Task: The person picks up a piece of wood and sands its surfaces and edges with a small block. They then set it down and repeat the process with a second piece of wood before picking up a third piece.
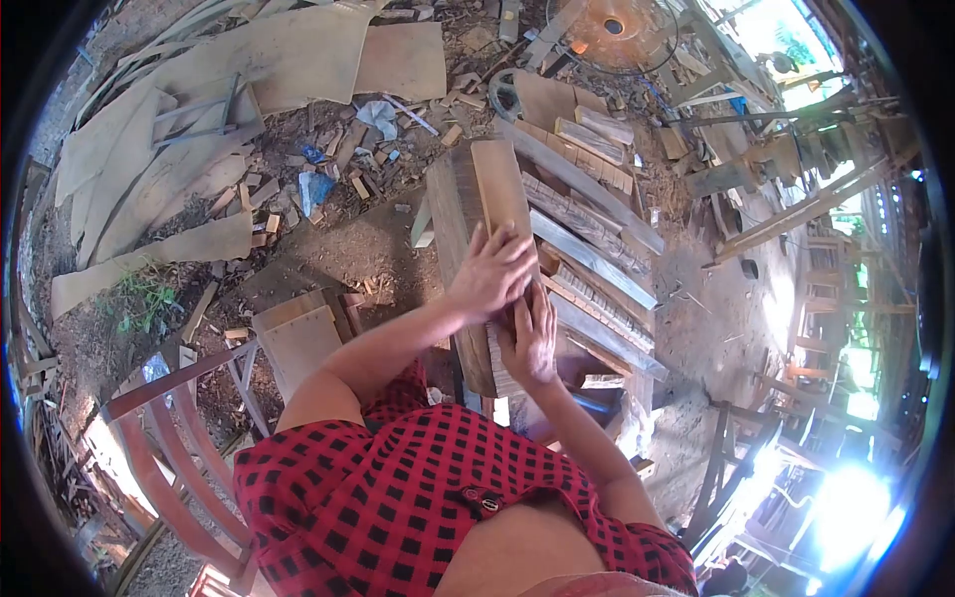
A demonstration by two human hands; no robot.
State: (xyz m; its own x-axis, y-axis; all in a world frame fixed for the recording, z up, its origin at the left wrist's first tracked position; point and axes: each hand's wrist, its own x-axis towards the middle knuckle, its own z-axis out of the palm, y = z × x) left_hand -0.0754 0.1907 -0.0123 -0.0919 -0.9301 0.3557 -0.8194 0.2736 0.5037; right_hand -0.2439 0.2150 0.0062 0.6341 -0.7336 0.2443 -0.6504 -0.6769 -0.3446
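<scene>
A pale, flat wooden board [500,184] lies lengthwise on a thick, dark wooden beam [456,204] in front of my body. My left hand [492,271] lies across the board, its fingers bent over the top and closed around it. Just below, my right hand [531,340] grips the nearer part of the board, fingers along the far side and thumb on the near side. The two hands almost touch. Whatever lies under the palms is hidden, and so is the board's near end.
Several stacked planks [587,234] sit close to the right of the beam. A slatted wooden chair frame [164,438] stands at lower left. Large thin sheets [269,60] and scattered offcuts cover the ground at upper left. A round rusty disc [609,28] is at the top.
</scene>
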